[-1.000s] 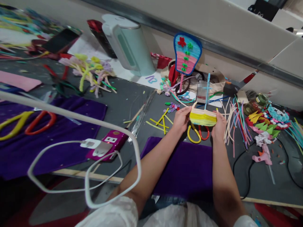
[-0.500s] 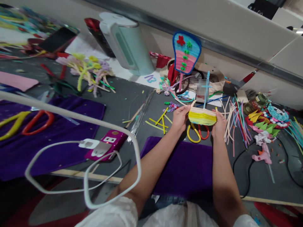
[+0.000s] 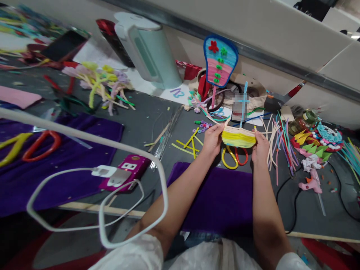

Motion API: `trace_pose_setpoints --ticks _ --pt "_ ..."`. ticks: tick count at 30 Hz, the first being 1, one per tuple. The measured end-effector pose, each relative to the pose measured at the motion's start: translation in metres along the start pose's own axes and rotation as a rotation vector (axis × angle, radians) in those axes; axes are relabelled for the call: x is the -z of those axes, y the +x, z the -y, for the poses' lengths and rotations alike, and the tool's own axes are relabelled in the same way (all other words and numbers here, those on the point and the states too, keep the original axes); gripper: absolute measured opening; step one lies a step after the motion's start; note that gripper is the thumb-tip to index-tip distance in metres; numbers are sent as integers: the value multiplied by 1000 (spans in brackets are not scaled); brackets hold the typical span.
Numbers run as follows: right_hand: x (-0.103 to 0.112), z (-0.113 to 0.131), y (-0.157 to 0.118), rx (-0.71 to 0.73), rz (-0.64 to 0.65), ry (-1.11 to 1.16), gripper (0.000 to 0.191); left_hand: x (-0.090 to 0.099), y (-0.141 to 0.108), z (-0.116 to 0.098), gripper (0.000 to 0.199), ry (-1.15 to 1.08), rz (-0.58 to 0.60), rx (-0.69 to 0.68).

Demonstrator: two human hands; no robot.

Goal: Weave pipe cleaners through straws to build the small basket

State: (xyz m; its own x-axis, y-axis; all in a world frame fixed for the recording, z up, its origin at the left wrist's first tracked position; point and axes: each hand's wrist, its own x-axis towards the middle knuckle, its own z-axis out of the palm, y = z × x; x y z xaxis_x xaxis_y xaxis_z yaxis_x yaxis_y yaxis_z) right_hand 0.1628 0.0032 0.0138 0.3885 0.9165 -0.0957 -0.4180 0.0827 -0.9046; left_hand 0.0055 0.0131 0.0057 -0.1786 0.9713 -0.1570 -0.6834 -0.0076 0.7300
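Note:
Between my two hands is a striped pipe-cleaner craft piece [image 3: 239, 138], cream along its top and yellow below. My left hand [image 3: 213, 140] pinches its left end and my right hand [image 3: 260, 145] its right end; both are closed. A light blue pipe-cleaner cross [image 3: 245, 90] shows above the piece; whether it is attached I cannot tell. Just beneath are scissors [image 3: 230, 159] with yellow and red handles, their blades hidden. Short yellow pipe cleaners [image 3: 193, 144] lie left of my left hand. Cream pipe cleaners [image 3: 270, 144] lie right of my right hand.
A purple cloth [image 3: 219, 198] lies under my forearms. To the right is a pink glue gun [image 3: 312, 182] with a black cord. A magenta power strip [image 3: 137, 165] with a white cable sits left. Behind stand a pale green kettle [image 3: 157, 56] and a pipe-cleaner fan [image 3: 221, 62].
The view has shifted very slightly, so things on the left appear a little further left. Both hands keep their hold on the striped piece, which stays nearly in place.

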Motion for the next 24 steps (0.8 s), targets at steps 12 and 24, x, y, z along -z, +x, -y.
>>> trace_pose_setpoints --ticks 12,24 --pt "5 -2 4 89 -38 11 25 -2 -3 -1 31 30 11 5" --pt "3 4 2 161 -17 -3 30 6 4 -4 22 -94 115 281"
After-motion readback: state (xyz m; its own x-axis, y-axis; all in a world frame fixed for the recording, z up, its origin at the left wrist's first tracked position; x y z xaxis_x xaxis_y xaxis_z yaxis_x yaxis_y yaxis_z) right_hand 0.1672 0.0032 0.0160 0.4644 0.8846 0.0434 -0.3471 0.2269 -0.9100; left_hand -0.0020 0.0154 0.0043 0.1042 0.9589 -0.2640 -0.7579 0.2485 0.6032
